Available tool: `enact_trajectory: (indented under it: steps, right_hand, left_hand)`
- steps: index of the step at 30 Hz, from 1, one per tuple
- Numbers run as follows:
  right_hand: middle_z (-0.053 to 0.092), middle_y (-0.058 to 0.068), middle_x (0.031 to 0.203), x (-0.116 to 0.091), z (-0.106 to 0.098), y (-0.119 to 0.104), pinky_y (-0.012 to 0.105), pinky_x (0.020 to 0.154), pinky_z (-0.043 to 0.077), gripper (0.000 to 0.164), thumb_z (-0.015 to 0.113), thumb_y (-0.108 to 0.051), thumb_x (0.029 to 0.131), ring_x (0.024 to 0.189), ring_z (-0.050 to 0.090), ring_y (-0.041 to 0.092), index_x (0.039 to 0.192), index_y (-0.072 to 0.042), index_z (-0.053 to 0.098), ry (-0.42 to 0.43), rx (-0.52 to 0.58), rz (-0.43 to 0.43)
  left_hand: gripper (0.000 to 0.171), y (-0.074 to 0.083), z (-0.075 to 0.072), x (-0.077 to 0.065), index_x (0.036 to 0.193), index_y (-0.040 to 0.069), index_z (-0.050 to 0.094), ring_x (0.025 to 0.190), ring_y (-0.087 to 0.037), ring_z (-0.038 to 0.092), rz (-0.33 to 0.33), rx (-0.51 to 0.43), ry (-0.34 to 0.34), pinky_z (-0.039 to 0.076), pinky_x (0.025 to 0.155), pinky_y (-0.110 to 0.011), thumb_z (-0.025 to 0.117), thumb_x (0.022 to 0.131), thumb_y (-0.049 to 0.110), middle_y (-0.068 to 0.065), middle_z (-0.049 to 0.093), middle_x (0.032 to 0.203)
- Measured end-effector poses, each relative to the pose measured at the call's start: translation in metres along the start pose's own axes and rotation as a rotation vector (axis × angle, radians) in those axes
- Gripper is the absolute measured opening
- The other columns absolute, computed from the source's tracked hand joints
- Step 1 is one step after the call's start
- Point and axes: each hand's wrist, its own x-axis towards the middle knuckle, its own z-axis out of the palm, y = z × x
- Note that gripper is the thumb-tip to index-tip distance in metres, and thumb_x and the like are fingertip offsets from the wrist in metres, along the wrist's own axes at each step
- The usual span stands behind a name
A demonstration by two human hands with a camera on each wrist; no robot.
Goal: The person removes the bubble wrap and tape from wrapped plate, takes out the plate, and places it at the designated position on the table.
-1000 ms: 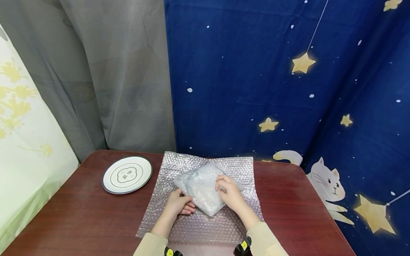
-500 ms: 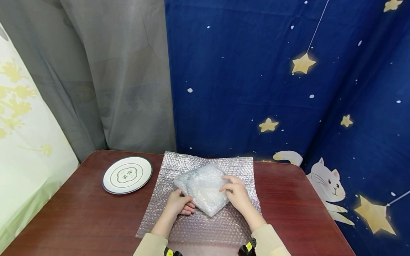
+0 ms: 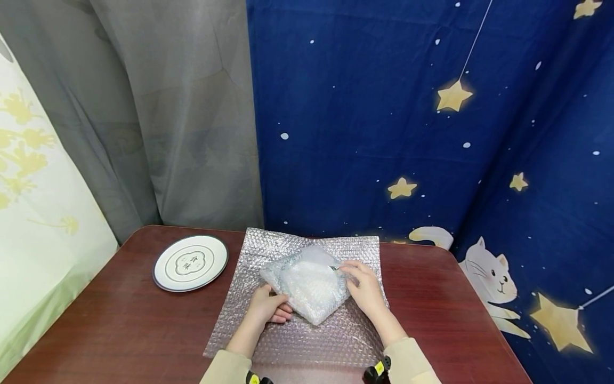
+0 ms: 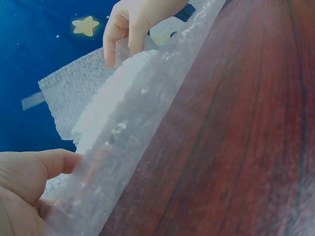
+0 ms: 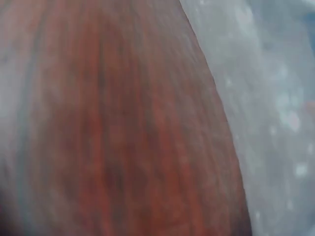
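Right hand (image 3: 365,288) has slid to the wrapped bundle's (image 3: 307,285) right edge, pinching the fold; left hand (image 3: 268,308) grasps its near-left corner, steadying it on the desk (image 3: 120,320).

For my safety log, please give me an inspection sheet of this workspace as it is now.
Surface: dark red wooden table, bubble wrap sheet spread flat on it.
Job's things: bubble-wrapped bundle lying on the sheet.
Clutter: white plate with dark rim, far left, apart from the sheet.
Grippers: left hand at the bundle's near-left edge; right hand at its right side.
Cables: nothing seen.
Surroundings: grey curtain, blue star-patterned cloth.
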Motion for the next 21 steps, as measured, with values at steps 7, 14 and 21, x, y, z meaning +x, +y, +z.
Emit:
enact_trajectory:
  steps: [7, 14, 21]
  right_hand:
    - [0.064, 0.002, 0.119, -0.002, -0.009, 0.005, 0.051, 0.095, 0.043, 0.035, 0.072, -0.001, 0.077, 0.113, 0.057, 0.029, 0.11, -0.013, 0.071, 0.011, -0.047, 0.126]
    - [0.059, 0.011, 0.126, -0.004, -0.013, 0.013, 0.052, 0.098, 0.04, 0.038, 0.073, -0.013, 0.084, 0.12, 0.051, 0.033, 0.121, -0.011, 0.066, -0.022, -0.061, 0.256]
    - [0.057, 0.017, 0.128, -0.006, -0.014, 0.021, 0.055, 0.098, 0.04, 0.039, 0.069, -0.022, 0.088, 0.121, 0.049, 0.037, 0.125, -0.01, 0.064, -0.051, -0.068, 0.334]
  left_hand:
    - [0.023, 0.0, 0.0, 0.0, 0.103, -0.01, 0.047, 0.051, -0.023, 0.066, -0.011, -0.003, -0.003, 0.055, 0.045, -0.029, 0.059, 0.087, 0.0, -0.018, 0.066, 0.065]
    - [0.024, -0.001, 0.0, 0.0, 0.105, -0.011, 0.047, 0.051, -0.023, 0.066, -0.008, -0.001, -0.001, 0.055, 0.045, -0.029, 0.058, 0.087, 0.0, -0.017, 0.066, 0.064]
    - [0.023, -0.002, 0.0, 0.001, 0.104, -0.01, 0.046, 0.051, -0.023, 0.066, -0.011, -0.014, -0.006, 0.055, 0.045, -0.029, 0.058, 0.087, 0.0, -0.017, 0.066, 0.064]
